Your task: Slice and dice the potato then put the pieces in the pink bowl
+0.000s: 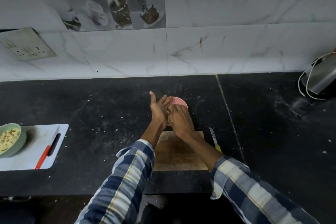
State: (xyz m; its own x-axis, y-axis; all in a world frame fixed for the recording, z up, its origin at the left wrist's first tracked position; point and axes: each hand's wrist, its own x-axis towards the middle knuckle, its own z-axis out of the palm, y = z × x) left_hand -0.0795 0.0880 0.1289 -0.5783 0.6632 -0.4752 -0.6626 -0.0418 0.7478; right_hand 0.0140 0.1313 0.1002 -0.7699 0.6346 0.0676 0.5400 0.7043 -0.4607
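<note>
Your two hands meet at the centre of the view, over the near rim of the pink bowl (179, 102), which sits on the black counter (263, 132) just past the far edge of the wooden board (180, 158). Your left hand (158, 110) stands on edge, palm turned toward the right hand, fingers straight and pressed together, thumb stuck out toward 12 o'clock. Your right hand (181, 119) faces it, back up, fingers close together and bent slightly down over the bowl. Between the two palms you hold a pale heap of potato pieces (169, 114), cupped rather than pinched; whether any already lie in the bowl you cannot tell, since the hands cover most of it.

The board lies at 6 o'clock from the bowl, its top bare and stained. A knife (215, 140) with a yellow handle lies on the counter just beside the board's right edge, at 4 o'clock from the bowl, blade pointing away from you.

Well apart at 9 o'clock, a white board (36, 151) carries a green bowl (20, 142) of pale chopped food and a second knife (49, 148) with a red and black handle. At 2 o'clock, against the tiled wall (218, 51), stands a dark appliance (320, 80) with a white cord. A socket plate (27, 43) sits on the wall at 10 o'clock.
</note>
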